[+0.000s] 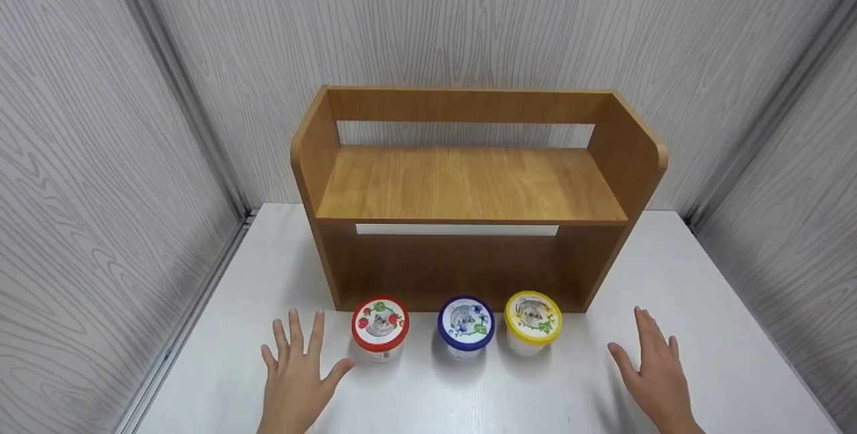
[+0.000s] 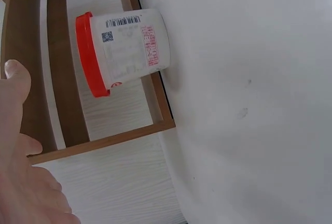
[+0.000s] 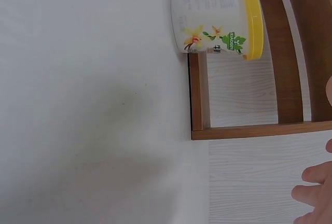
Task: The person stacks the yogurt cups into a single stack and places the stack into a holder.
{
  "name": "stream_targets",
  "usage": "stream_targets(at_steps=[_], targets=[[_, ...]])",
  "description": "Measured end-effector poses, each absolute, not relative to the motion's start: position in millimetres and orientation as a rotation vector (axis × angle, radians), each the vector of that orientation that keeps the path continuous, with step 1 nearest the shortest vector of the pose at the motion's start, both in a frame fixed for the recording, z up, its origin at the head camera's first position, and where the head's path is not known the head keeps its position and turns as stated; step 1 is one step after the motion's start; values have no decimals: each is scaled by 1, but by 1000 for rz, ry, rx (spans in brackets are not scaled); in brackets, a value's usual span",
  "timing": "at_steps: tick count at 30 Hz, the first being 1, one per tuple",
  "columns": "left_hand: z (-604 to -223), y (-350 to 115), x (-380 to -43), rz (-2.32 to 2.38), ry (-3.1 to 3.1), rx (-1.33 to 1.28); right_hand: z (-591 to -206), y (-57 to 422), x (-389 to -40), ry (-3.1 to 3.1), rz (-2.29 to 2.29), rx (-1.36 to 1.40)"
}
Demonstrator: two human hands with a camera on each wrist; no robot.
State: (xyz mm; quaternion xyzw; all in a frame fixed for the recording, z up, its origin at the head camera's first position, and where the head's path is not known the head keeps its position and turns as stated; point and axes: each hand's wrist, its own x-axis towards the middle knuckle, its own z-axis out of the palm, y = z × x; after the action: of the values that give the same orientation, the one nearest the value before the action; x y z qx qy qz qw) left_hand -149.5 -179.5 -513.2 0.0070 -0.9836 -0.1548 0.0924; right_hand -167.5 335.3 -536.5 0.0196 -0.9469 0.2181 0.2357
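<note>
Three white tubs stand upright in a row before a wooden shelf unit. The left tub has a red lid (image 1: 380, 325), the middle one a blue lid (image 1: 466, 323), the right one a yellow lid (image 1: 533, 317). My left hand (image 1: 298, 377), fingers spread and holding nothing, is just left of the red-lidded tub (image 2: 132, 47). On the other side, my right hand (image 1: 656, 374) has straight fingers and holds nothing, to the right of the yellow-lidded tub (image 3: 210, 19) with a gap between. Fruit and flower pictures decorate the lids.
Behind the tubs stands the two-level wooden shelf unit (image 1: 472, 183), with side panels and a back rail. It rests on a white table (image 1: 462, 400). Pale wood-grain panels (image 1: 469, 19) enclose the back and both sides.
</note>
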Motion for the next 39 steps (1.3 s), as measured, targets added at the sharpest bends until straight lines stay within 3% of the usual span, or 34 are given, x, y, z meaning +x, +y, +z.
stream_targets(at_steps=[12, 39], targets=[[-522, -143, -158, -646, -2627, -137, -530, 315, -173, -2577, 874, -15], [-522, -62, -177, -1334, -2386, -215, -549, 269, -192, -2621, 1239, 66]])
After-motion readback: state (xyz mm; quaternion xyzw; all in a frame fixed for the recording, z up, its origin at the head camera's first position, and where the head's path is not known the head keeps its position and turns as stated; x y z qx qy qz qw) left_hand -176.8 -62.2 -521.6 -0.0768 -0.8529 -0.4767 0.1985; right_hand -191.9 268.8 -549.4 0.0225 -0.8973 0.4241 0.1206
